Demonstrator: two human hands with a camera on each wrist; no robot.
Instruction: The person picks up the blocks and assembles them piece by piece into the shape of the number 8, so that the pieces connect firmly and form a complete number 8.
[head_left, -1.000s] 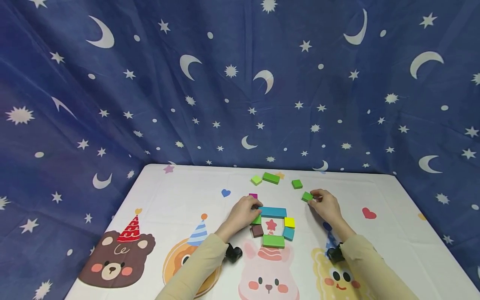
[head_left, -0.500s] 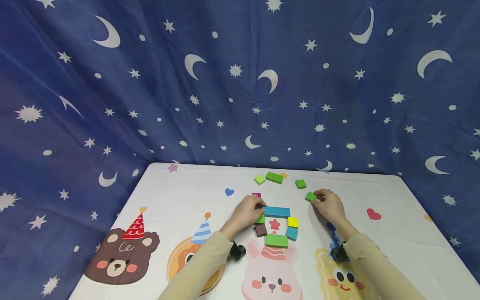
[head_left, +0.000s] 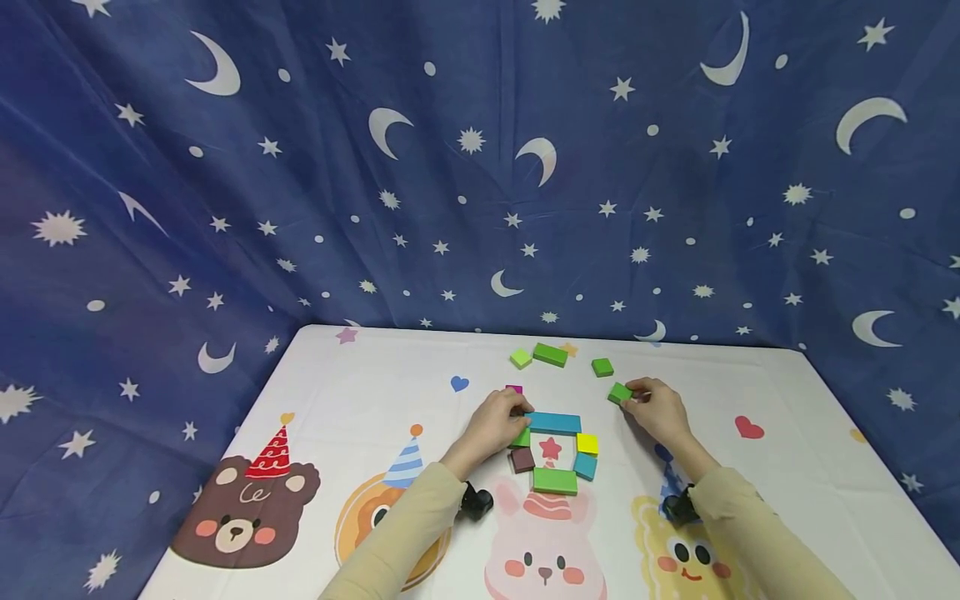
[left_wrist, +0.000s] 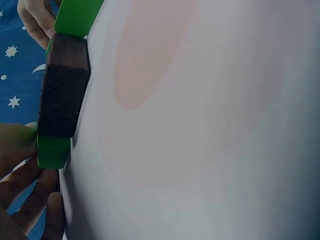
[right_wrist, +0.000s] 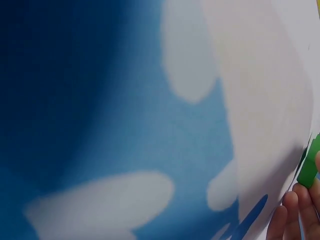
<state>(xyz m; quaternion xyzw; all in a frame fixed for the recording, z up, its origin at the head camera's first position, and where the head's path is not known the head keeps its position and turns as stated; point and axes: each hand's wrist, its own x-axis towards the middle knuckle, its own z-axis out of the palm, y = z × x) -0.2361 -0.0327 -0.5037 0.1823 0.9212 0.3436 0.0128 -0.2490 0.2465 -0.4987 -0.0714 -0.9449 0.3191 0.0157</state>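
Observation:
My left hand is at the upper left corner of a ring of wooden blocks. Its thumb and fingers grip a small green block beside the dark brown block, and its fingertips lie right at the end of a long blue block. Yellow, smaller blue and long green blocks make up the other sides. To the right of the ring, my right hand pinches a green cube-like block between thumb and fingertips; only part of it shows in the right wrist view.
Behind the ring lie a light green block, a long green block and a short green block. A magenta block is partly hidden by the left hand. A blue starry curtain stands behind the white printed tablecloth.
The head view has shifted slightly, so everything appears a little further right than a second ago. The pinched green block has tilted slightly in the right hand; the left hand stays at the corner.

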